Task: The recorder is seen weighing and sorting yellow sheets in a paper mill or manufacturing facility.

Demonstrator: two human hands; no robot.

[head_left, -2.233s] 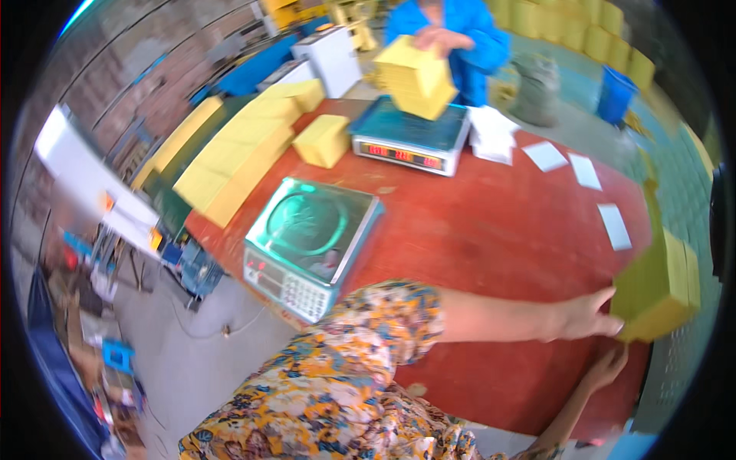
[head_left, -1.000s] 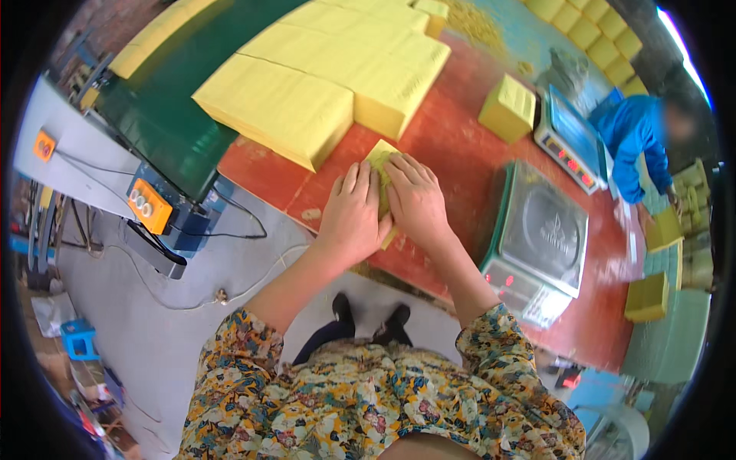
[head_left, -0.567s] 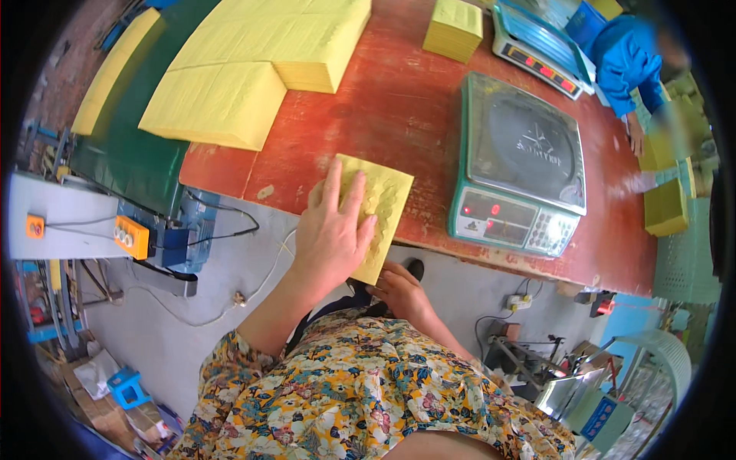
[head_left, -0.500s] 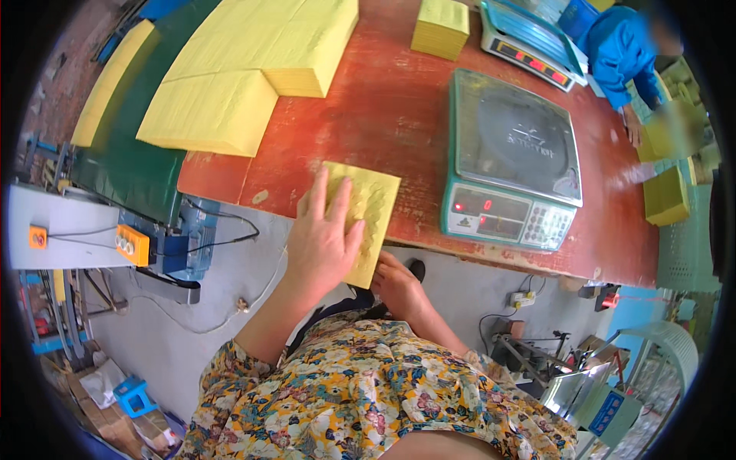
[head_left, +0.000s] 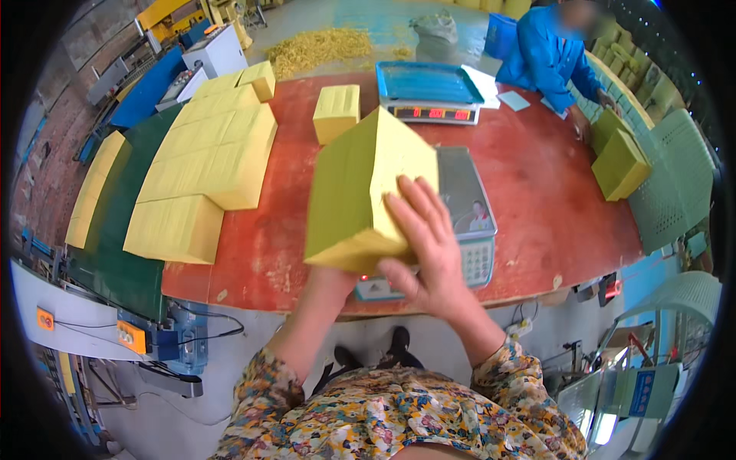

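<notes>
Red worktop, scuffed, front edge nearest you; grey concrete floor below, a brick wall off to the left, a heap of yellow scraps on the floor beyond the far edge. Along the left edge runs a green conveyor carrying flat yellow stacks; more yellow stacks sit on the left part of the worktop, and a single yellow block stands near the far edge. Two scales: a near scale at the front edge, its steel pan partly hidden, and a far scale with a blue pan at the far edge, nothing lying in that pan. You hold a yellow paper stack tilted up above the front edge, in front of the near scale. Your right hand lies spread against its right face, fingers open and pressing. Your left hand is under the stack's lower corner, mostly hidden; its grip cannot be told beyond bearing the stack. At the far right corner a person in a blue jacket leans over, with green-yellow blocks near the right edge. White slips of paper lie beside the far scale.
</notes>
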